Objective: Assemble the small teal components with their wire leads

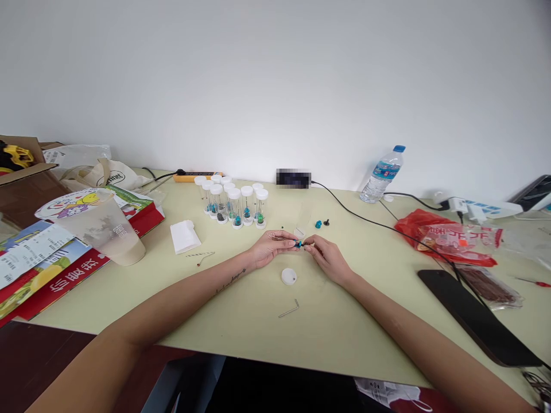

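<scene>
Over the middle of the table my left hand (pixel 272 248) and my right hand (pixel 328 256) meet at their fingertips. Between them is a small blue and black part (pixel 298 244), pinched by my left fingers. My right fingers are closed at its right end; whether they grip the same part or another tiny piece is too small to tell. Just below lies a round white cap (pixel 288 276) with a tiny dark bit in it. Nearer me rests an L-shaped hex key (pixel 289 310). Beyond my right hand sit a teal part (pixel 318 224) and a black part (pixel 326 222).
Several clear tubes with white caps (pixel 234 207) stand at the back left, near a folded tissue (pixel 185 236). A plastic cup (pixel 107 229) leans at left. At right are a water bottle (pixel 383 175), a red bag (pixel 447 235), a black phone (pixel 476 315) and a cable (pixel 365 215).
</scene>
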Motion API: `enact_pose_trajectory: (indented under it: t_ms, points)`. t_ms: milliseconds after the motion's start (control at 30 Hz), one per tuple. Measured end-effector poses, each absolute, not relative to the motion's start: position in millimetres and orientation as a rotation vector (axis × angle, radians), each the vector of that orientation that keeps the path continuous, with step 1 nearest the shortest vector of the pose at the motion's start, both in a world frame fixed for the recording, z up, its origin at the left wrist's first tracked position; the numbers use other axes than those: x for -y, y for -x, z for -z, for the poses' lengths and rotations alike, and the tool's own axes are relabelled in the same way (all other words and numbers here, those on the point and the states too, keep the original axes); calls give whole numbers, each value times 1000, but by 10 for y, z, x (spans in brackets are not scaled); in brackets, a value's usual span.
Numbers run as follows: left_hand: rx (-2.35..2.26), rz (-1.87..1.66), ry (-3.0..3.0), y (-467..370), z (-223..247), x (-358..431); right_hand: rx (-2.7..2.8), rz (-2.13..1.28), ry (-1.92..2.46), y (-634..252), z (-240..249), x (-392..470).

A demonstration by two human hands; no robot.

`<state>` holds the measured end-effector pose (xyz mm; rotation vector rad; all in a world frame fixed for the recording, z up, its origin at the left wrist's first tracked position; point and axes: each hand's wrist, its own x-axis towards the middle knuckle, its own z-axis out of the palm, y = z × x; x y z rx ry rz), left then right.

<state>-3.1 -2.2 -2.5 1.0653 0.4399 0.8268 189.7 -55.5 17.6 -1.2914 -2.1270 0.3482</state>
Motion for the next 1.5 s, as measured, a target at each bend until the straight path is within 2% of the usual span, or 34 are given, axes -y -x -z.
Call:
enact_pose_trajectory:
  t_ms: [700, 933, 1133, 1500]
  points:
    - [-450, -839, -1071, 26, 35, 24, 2081, -406, 1335, -1900, -160, 575]
    - [-454, -834, -1059, 30, 10, 31, 2145, -313, 1287, -1886, -183, 554]
    - [-458, -848, -1063, 26, 9, 39, 2088, -431, 1312, -1889, -164, 580]
    - [-458, -847, -1058, 31, 3, 41, 2066, -441, 1299, -1897, -162, 555]
